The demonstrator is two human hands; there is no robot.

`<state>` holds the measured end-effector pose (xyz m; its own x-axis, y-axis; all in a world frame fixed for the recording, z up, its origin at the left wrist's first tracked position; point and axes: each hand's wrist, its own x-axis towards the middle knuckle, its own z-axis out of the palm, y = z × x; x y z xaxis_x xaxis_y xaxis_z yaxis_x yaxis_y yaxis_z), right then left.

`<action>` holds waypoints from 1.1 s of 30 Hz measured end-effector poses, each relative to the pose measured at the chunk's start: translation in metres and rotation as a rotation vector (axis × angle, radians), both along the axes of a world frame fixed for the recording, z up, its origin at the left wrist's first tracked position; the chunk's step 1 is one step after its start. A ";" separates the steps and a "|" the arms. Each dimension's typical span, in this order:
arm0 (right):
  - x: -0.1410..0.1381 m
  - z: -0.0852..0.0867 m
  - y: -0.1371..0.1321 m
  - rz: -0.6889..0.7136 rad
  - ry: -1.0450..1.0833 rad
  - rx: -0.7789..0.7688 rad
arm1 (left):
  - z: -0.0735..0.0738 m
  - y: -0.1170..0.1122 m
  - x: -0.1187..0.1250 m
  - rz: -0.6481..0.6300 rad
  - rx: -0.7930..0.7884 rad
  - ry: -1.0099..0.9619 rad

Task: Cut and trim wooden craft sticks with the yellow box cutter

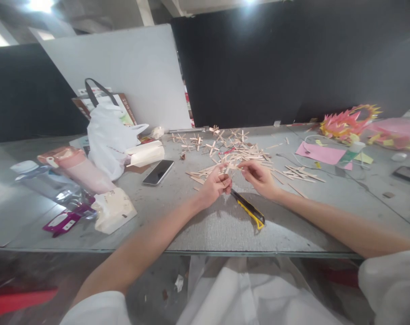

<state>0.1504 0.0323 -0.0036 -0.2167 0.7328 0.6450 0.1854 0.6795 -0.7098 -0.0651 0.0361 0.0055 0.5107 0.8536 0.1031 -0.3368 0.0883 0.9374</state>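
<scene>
Two bare hands are working close together over the middle of a grey table [191, 234]. The left hand [218, 184] is curling its fingers and pinching thin wooden sticks [234, 168] near the tips of its thumb and forefinger. The right hand [259, 178] is bringing its fingertips to the other end of these sticks; whether it is gripping them or only touching them, I cannot tell, as the spot is too small and blurred. The held sticks are sitting between the two hands, just in front of a loose pile of sticks [248, 155] that is spreading across the table. Several crossed sticks [212, 148] are standing behind and to the left of the pile, and a smaller heap [301, 173] is lying to the right of the right hand. A black and yellow craft knife [249, 211] is lying just below the hands, its yellow end pointing toward the person. Farther left, a phone [158, 172] is lying flat, and a white plastic bag [105, 135] is standing behind a pink bottle [78, 167]. To the right, pink paper [318, 152] is lying near a spiky pink and yellow decoration [340, 124].
</scene>
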 end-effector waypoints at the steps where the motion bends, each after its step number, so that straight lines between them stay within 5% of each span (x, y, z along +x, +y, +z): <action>1: 0.000 0.000 0.000 0.002 -0.005 -0.003 | 0.001 0.000 -0.001 0.001 0.011 -0.005; 10: 0.001 -0.002 0.000 0.051 -0.004 -0.061 | -0.003 0.004 -0.005 -0.072 0.034 0.010; 33: -0.003 -0.013 0.002 0.088 0.021 -0.093 | -0.015 0.013 -0.002 0.010 0.071 0.015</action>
<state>0.1473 0.0342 -0.0171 -0.2695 0.7683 0.5806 0.1123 0.6239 -0.7734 -0.0671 0.0488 -0.0096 0.5045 0.8493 0.1553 -0.3227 0.0187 0.9463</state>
